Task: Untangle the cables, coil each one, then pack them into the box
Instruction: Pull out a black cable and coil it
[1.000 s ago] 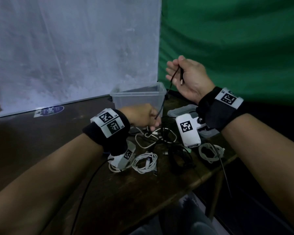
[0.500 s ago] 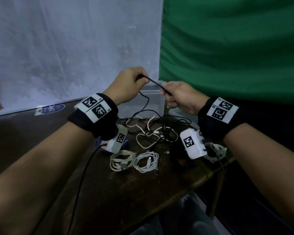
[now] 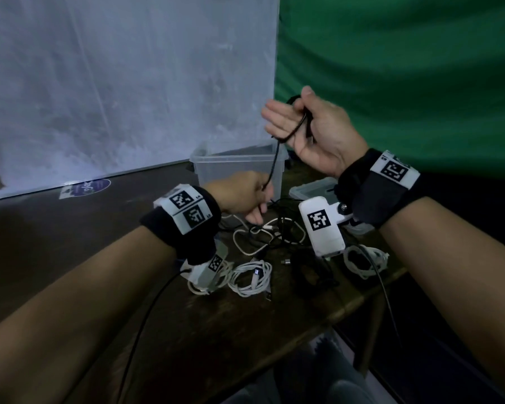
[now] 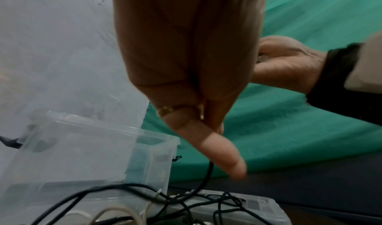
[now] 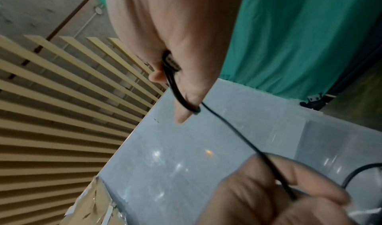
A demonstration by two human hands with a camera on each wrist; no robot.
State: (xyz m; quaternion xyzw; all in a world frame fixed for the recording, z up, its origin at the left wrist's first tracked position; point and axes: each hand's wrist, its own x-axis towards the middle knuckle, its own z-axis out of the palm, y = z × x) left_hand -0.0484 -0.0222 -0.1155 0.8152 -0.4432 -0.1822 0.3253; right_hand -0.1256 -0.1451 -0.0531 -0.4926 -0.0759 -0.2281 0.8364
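My right hand (image 3: 301, 123) is raised, palm up, above the clear plastic box (image 3: 216, 170). Its thumb pins a loop and the plug of a black cable (image 3: 274, 167) against the palm (image 5: 175, 74). That black cable runs down taut to my left hand (image 3: 245, 196), which pinches it low over the table (image 4: 206, 124) (image 5: 275, 176). Below the left hand lies a tangle of black and white cables (image 3: 274, 231) (image 4: 144, 200). Coiled white cables (image 3: 251, 278) lie at the front, and another white coil (image 3: 365, 260) lies at the right.
The box's lid (image 3: 312, 189) lies to the right of the box. A dark black coil (image 3: 309, 269) sits near the table's front edge (image 3: 347, 307). A white sheet (image 3: 99, 83) and a green cloth (image 3: 391, 68) hang behind. A sticker (image 3: 85, 188) lies at the far left.
My right hand rose and turned palm up with a loop of black cable. My left hand dropped from beside it down to the tangle, still on the cable.
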